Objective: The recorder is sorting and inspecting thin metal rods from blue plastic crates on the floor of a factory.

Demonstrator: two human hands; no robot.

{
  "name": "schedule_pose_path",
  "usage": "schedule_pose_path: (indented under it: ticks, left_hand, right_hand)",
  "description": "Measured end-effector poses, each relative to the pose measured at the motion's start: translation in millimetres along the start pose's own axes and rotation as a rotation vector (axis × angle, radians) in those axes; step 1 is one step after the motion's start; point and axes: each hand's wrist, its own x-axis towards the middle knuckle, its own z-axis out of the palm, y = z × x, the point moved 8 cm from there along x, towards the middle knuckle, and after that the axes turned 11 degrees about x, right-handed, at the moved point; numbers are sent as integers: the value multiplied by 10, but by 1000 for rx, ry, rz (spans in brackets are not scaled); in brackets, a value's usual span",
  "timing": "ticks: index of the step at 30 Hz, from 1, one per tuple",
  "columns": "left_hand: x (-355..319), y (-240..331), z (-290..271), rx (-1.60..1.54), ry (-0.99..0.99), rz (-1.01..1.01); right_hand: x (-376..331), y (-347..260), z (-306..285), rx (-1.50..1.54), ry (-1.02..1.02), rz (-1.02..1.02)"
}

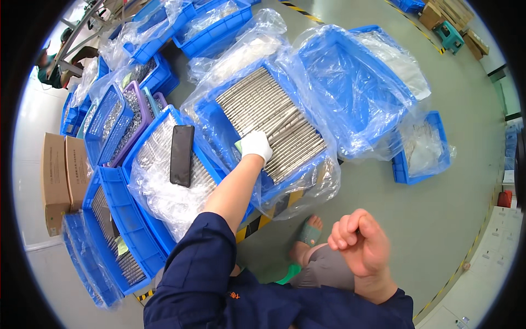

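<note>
My left hand, in a white glove, rests at the left edge of a layer of thin metal rods in a plastic-lined blue bin. Its fingers look curled, and a small patch of green shows at their edge; what they hold, if anything, is hidden. The rods lie side by side in two rows, one beyond the other. My right hand is bare and raised over the floor in front of my knee, apart from the bins. Its fingers are closed into a fist, with nothing visible in them.
A black phone lies on plastic-covered rods in the bin to the left. At the right stand a blue bin with clear film and a smaller blue bin. Baskets of small metal parts and cardboard boxes are farther left.
</note>
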Motion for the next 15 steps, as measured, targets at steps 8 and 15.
schedule_pose_path:
  ticks: [8,15]
  left_hand:
    - [-44,22,65,-52,-56,28]
    - [-399,-85,-530,-55,-141,147]
  right_hand:
    - [-5,56,-132,62,92,19]
    - [9,141,-20,-92,-30,55]
